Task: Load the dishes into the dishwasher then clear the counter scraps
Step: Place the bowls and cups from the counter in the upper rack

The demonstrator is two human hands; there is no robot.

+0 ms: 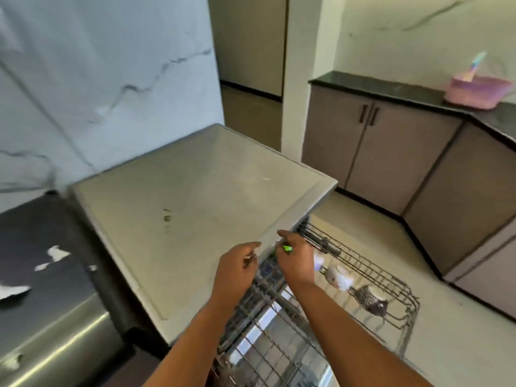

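Observation:
The dishwasher's grey top (195, 185) fills the middle of the view, with a small green scrap (167, 218) and a tiny pale scrap (266, 179) lying on it. Below its front edge the wire upper rack (391, 283) is pulled out. The rack holds a white cup (339, 276), a dark patterned cup (371, 298) and another pale cup (318, 259). My right hand (296, 261) hovers at that edge and pinches a bright green bit (287, 248). My left hand (237, 266) is beside it over the top's edge, fingers loosely curled, with nothing clearly in it.
A black counter (42, 241) at the left carries white scraps (57, 252), with a steel appliance (61, 336) in front of it. At the right, grey cabinets (391, 152) under a black counter bear a pink basket (477, 90). Pale floor lies beyond the rack.

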